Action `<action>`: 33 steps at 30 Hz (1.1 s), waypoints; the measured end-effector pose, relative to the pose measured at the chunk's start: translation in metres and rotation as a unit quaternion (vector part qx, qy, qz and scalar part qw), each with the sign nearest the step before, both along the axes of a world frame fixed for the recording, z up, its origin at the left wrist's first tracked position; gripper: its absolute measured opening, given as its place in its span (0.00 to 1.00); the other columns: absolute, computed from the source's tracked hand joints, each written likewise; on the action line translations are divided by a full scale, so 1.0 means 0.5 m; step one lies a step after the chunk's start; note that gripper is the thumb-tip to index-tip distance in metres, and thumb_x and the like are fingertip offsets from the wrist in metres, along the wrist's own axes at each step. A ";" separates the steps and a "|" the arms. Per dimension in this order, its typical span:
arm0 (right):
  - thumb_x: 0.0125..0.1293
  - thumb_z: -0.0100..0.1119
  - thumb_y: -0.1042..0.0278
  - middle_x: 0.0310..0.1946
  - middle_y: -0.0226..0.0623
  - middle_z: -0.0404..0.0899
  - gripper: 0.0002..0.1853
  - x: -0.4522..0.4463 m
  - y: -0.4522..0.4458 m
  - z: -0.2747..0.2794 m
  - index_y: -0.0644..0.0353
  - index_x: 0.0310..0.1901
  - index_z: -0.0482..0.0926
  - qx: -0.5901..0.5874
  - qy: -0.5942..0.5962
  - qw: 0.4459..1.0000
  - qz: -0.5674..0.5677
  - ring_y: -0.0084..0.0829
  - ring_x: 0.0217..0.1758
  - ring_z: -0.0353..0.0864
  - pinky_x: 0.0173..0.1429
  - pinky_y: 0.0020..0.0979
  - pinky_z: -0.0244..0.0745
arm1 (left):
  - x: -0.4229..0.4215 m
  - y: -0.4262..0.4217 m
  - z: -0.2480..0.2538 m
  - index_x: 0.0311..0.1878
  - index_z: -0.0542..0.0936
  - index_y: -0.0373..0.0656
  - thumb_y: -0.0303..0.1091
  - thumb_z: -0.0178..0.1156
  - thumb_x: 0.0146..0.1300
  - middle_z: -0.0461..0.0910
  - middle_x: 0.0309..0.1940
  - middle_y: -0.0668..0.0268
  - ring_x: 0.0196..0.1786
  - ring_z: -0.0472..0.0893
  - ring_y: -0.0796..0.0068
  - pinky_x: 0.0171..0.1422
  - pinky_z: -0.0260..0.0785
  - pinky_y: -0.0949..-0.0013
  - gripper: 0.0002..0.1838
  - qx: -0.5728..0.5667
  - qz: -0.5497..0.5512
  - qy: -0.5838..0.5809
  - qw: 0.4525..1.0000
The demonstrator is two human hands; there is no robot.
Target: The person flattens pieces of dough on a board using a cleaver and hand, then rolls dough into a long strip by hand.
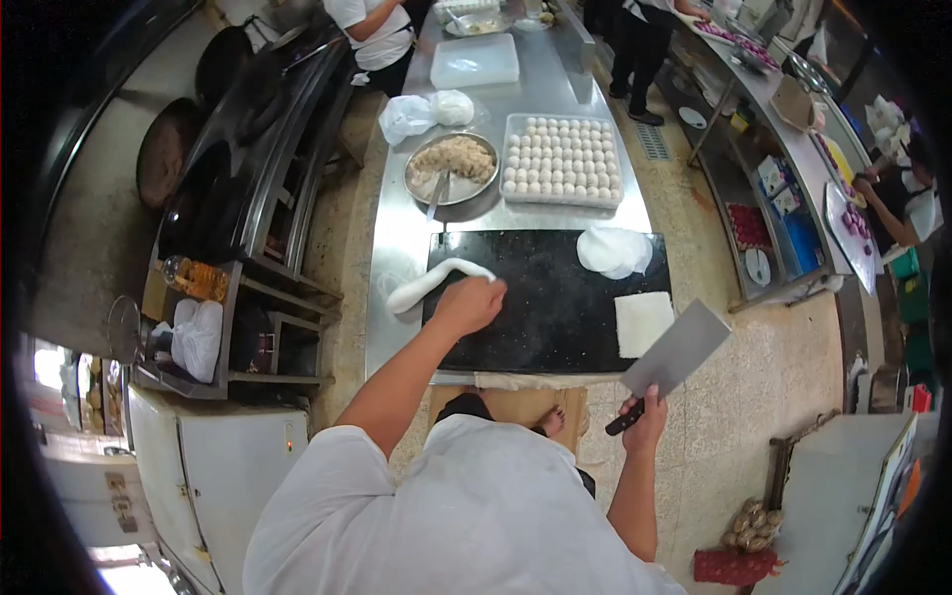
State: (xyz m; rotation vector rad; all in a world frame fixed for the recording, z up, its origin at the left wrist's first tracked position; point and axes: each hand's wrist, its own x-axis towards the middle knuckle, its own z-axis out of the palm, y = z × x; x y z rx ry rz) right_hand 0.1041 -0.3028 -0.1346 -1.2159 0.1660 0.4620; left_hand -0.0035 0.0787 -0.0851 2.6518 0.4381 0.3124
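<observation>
Dough roll (428, 284) against left fingers (495, 289)

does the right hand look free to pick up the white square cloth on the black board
Probably not: the cloth lies nearby, but the right hand grips a black-handled steel cleaver, which would likely need setting down first.

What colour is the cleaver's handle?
The cleaver's handle is black, showing best in the head view.

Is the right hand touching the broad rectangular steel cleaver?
Touching. The head view shows the right hand closed around the black handle of the cleaver.
</observation>
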 end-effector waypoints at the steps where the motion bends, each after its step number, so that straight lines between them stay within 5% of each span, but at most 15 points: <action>1: 0.77 0.60 0.49 0.25 0.30 0.72 0.17 0.004 0.010 -0.017 0.54 0.44 0.72 -0.023 0.099 0.995 -0.017 0.25 0.23 0.73 0.26 0.29 0.72 | -0.021 0.003 -0.016 0.58 0.81 0.50 0.44 0.60 0.72 0.83 0.39 0.53 0.43 0.83 0.45 0.47 0.75 0.46 0.16 0.010 0.006 0.030 0.999; 2: 0.78 0.59 0.49 0.26 0.30 0.72 0.16 0.001 0.015 -0.033 0.54 0.44 0.72 -0.047 0.199 0.978 -0.038 0.26 0.23 0.74 0.27 0.30 0.73 | -0.046 0.001 -0.036 0.62 0.80 0.51 0.47 0.62 0.70 0.81 0.41 0.54 0.44 0.83 0.47 0.47 0.74 0.46 0.20 0.017 0.010 0.063 0.998; 4: 0.78 0.59 0.58 0.26 0.29 0.72 0.09 -0.021 0.034 -0.045 0.50 0.47 0.70 -0.059 0.193 0.978 -0.051 0.25 0.22 0.72 0.26 0.30 0.72 | -0.081 -0.006 -0.068 0.66 0.79 0.52 0.49 0.64 0.69 0.80 0.42 0.55 0.45 0.82 0.49 0.48 0.73 0.46 0.25 0.015 -0.001 0.100 0.995; 7: 0.78 0.57 0.61 0.27 0.29 0.72 0.08 -0.108 0.072 0.010 0.51 0.49 0.70 -0.053 0.176 0.980 -0.081 0.24 0.22 0.72 0.26 0.30 0.72 | -0.123 -0.010 -0.111 0.63 0.75 0.44 0.48 0.73 0.61 0.79 0.43 0.57 0.47 0.81 0.50 0.50 0.72 0.50 0.32 0.020 0.021 -0.068 0.997; 13: 0.75 0.58 0.66 0.22 0.28 0.72 0.07 -0.264 0.211 0.103 0.59 0.47 0.76 -0.243 0.027 0.966 0.084 0.23 0.21 0.73 0.27 0.28 0.70 | -0.133 0.034 -0.151 0.58 0.76 0.40 0.41 0.78 0.55 0.82 0.47 0.54 0.46 0.81 0.50 0.53 0.72 0.51 0.31 -0.137 -0.035 -0.148 0.979; 16: 0.75 0.57 0.67 0.22 0.35 0.75 0.08 -0.304 0.266 0.112 0.62 0.47 0.76 -0.479 -0.172 0.834 0.211 0.33 0.25 0.81 0.31 0.35 0.75 | -0.122 0.055 -0.141 0.50 0.80 0.39 0.37 0.77 0.56 0.82 0.41 0.56 0.42 0.82 0.51 0.47 0.75 0.56 0.22 -0.137 -0.102 -0.133 0.976; 17: 0.75 0.57 0.67 0.22 0.35 0.75 0.08 -0.315 0.280 0.118 0.62 0.47 0.76 -0.482 -0.171 0.834 0.208 0.33 0.25 0.81 0.31 0.35 0.75 | -0.128 0.063 -0.139 0.50 0.80 0.39 0.37 0.77 0.56 0.82 0.41 0.56 0.42 0.82 0.51 0.47 0.75 0.56 0.22 -0.139 -0.105 -0.134 0.975; 19: 0.74 0.56 0.67 0.29 0.45 0.79 0.09 -0.323 0.322 0.161 0.62 0.50 0.75 -0.562 -0.364 0.690 0.275 0.48 0.32 0.85 0.36 0.45 0.79 | -0.129 0.079 -0.134 0.46 0.82 0.39 0.34 0.76 0.57 0.82 0.37 0.57 0.40 0.83 0.52 0.44 0.75 0.56 0.17 -0.159 -0.097 -0.168 0.968; 23: 0.73 0.56 0.65 0.40 0.51 0.80 0.11 -0.338 0.390 0.245 0.61 0.51 0.73 -0.579 -0.349 0.628 0.385 0.56 0.38 0.85 0.40 0.52 0.81 | -0.173 0.113 -0.119 0.45 0.83 0.40 0.31 0.75 0.55 0.82 0.36 0.58 0.40 0.83 0.53 0.45 0.77 0.55 0.16 -0.145 -0.081 -0.126 0.978; 26: 0.73 0.55 0.66 0.38 0.52 0.80 0.09 -0.343 0.409 0.175 0.61 0.49 0.72 -0.595 -0.323 0.609 0.412 0.56 0.39 0.85 0.41 0.52 0.81 | -0.180 0.115 -0.104 0.42 0.82 0.39 0.28 0.72 0.56 0.82 0.36 0.57 0.41 0.82 0.52 0.46 0.74 0.51 0.12 -0.100 -0.092 -0.113 0.984; 28: 0.75 0.45 0.69 0.37 0.52 0.82 0.07 -0.327 0.412 0.157 0.61 0.47 0.72 -0.588 -0.343 0.607 0.411 0.53 0.38 0.87 0.41 0.49 0.83 | -0.177 0.116 -0.104 0.44 0.82 0.39 0.29 0.71 0.57 0.82 0.37 0.57 0.42 0.83 0.53 0.46 0.75 0.53 0.12 -0.135 -0.093 -0.074 0.984; 30: 0.72 0.56 0.67 0.40 0.56 0.82 0.09 -0.323 0.404 0.159 0.61 0.47 0.71 -0.551 -0.317 0.669 0.385 0.60 0.41 0.85 0.43 0.54 0.80 | -0.179 0.123 -0.096 0.45 0.83 0.39 0.29 0.71 0.57 0.82 0.37 0.56 0.43 0.83 0.54 0.46 0.76 0.55 0.13 -0.161 -0.085 -0.039 0.982; 33: 0.71 0.57 0.68 0.39 0.56 0.83 0.09 -0.314 0.335 0.156 0.62 0.48 0.72 -0.536 -0.295 0.686 0.393 0.60 0.42 0.84 0.44 0.56 0.78 | -0.156 0.140 -0.086 0.42 0.82 0.38 0.31 0.67 0.62 0.82 0.35 0.55 0.39 0.83 0.53 0.43 0.75 0.55 0.08 -0.206 -0.064 -0.108 0.971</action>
